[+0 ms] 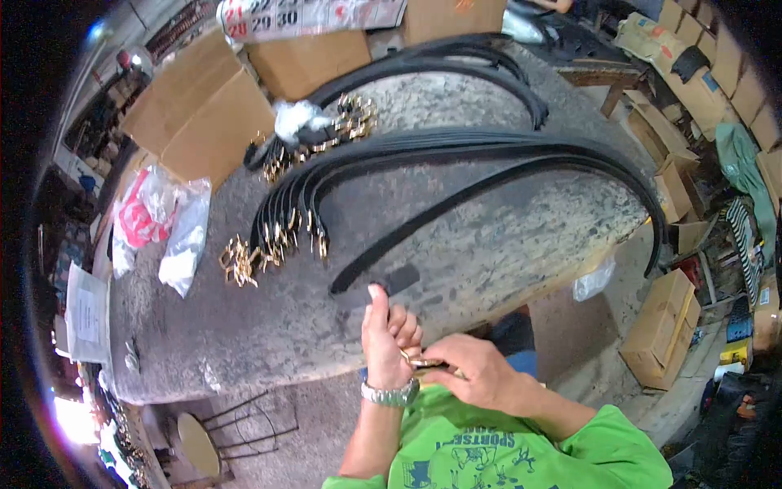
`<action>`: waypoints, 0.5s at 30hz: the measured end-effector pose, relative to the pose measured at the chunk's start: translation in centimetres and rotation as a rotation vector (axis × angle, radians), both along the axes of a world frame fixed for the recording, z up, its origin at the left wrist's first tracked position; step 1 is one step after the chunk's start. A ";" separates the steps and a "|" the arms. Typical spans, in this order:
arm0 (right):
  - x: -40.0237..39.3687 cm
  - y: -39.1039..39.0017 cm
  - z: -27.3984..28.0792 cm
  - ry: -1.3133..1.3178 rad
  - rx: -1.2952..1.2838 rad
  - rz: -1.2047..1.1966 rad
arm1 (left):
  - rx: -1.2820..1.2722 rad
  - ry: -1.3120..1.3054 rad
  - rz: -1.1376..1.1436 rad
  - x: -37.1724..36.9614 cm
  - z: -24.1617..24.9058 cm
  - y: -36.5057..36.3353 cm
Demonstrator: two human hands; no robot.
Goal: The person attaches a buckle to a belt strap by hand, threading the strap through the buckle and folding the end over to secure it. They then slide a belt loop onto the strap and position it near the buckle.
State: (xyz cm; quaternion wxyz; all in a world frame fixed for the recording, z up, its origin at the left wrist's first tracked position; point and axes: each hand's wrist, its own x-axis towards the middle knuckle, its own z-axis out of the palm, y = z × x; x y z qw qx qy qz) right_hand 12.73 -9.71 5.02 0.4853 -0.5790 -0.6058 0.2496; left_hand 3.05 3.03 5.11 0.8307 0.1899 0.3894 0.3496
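Observation:
Near the table's front edge, my left hand point(389, 338) has its thumb up and its other fingers curled round a gold-coloured metal piece point(422, 361), perhaps a buckle. My right hand point(476, 371) pinches the same piece from the right side. Just beyond the hands, a single black strap point(456, 213) curves over the table, its near end beside a small dark patch point(401, 279). Farther back lies a bundle of black straps point(391, 147) with gold buckles point(277, 243) at their left ends.
The worn table point(269, 342) bears plastic bags point(163, 220) at left, cardboard boxes point(199, 114) at the back and more straps point(456, 57). A stool point(198, 444) stands below left. A carton point(661, 330) sits on the floor at right.

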 end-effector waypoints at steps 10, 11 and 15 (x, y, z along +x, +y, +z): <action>-0.2 1.4 -1.3 0.784 -0.180 -0.054 | 0.287 0.118 0.040 1.6 -2.1 -0.9; -0.2 1.9 -2.3 0.650 -0.054 -0.081 | 0.324 0.157 0.074 1.8 -2.5 -1.0; 0.2 1.2 -1.0 0.345 -0.064 -0.084 | 0.456 0.193 0.054 1.2 -2.9 -0.4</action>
